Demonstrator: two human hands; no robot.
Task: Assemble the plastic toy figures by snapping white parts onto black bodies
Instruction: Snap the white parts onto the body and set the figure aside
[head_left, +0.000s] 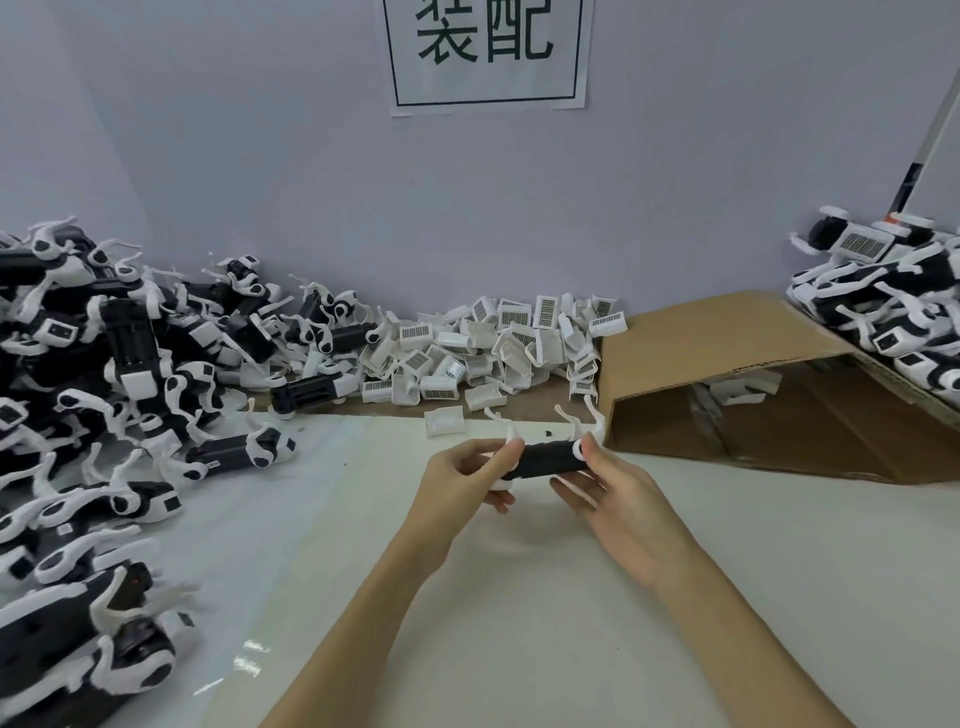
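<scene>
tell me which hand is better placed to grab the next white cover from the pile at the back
Left, probably. The white cover pile lies nearer the left hand; the right hand sits further right, beside the cardboard box. Both hands grip the black body.

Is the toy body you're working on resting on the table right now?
No, the black body is held up off the table, gripped at one end by the left hand and at the other by the right hand.

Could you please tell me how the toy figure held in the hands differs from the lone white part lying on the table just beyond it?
The toy figure is mostly black and long; the white part is all white and squat. The figure is gripped above the table by the left hand and right hand; the part lies untouched. The figure carries white legs sticking up; the part has none. Both look plastic.
</scene>
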